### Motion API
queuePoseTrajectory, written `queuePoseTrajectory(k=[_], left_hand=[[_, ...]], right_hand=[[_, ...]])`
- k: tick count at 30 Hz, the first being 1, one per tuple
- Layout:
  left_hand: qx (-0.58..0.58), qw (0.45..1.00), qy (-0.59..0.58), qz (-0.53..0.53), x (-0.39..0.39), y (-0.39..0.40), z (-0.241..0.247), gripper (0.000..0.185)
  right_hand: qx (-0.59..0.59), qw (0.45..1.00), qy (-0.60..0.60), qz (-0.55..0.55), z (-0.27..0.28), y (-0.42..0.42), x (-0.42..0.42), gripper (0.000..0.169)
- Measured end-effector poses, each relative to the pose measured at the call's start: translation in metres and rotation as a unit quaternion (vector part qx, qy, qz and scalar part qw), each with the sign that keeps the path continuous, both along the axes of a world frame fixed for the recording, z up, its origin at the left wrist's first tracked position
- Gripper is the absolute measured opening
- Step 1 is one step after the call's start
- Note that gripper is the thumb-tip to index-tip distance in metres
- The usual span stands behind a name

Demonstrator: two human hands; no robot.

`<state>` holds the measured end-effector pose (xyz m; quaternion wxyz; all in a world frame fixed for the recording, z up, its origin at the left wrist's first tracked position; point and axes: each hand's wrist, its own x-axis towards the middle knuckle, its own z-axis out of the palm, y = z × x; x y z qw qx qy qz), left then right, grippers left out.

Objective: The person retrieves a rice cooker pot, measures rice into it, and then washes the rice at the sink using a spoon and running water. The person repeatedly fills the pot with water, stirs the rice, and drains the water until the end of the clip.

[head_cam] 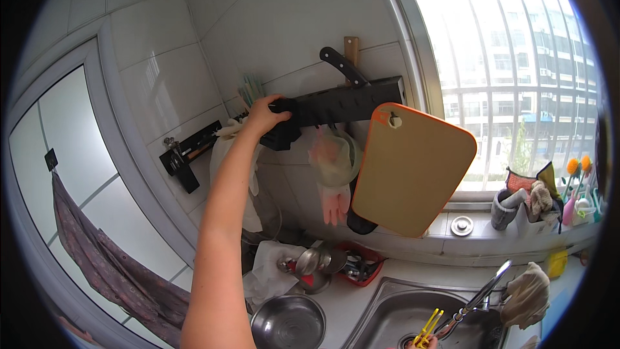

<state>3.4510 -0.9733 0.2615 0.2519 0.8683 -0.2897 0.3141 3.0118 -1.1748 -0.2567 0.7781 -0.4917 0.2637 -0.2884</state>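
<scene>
My left hand reaches up to the wall, its thumb and fingers on the black box-shaped holder at the left end of a black knife rack. What the fingers touch inside the holder is hidden. A black-handled knife and a wooden-handled tool stand in the rack. Low in the view, my right hand is mostly cut off by the frame's edge. It grips a yellow two-pronged utensil over the stainless steel sink.
A cutting board with an orange rim, pink rubber gloves and a strainer hang below the rack. A steel bowl and a red basket of utensils stand left of the sink. The faucet juts over the basin.
</scene>
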Motion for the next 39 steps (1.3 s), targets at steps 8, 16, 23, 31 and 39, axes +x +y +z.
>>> queuePoseTrajectory(k=[8, 16, 23, 31, 39], left_hand=[[-0.05, 0.996, -0.069, 0.022, -0.004, -0.017, -0.024, 0.049], [-0.145, 0.954, -0.257, 0.059, 0.01, -0.025, -0.071, 0.047], [-0.135, 0.965, -0.221, 0.045, 0.01, -0.017, -0.073, 0.058], [-0.189, 0.973, -0.129, 0.003, 0.011, -0.017, -0.078, 0.098], [-0.173, 0.978, -0.097, 0.062, 0.002, 0.009, -0.139, 0.089]], right_hand=[[-0.086, 0.995, 0.043, -0.003, 0.02, -0.008, -0.002, 0.035], [-0.119, 0.99, 0.077, 0.011, 0.021, -0.015, 0.001, 0.036], [-0.153, 0.984, 0.08, 0.038, 0.057, -0.01, 0.002, 0.028], [-0.321, 0.943, 0.076, 0.044, 0.095, -0.012, 0.008, 0.028], [-0.275, 0.936, -0.088, 0.203, 0.247, -0.016, 0.066, 0.024]])
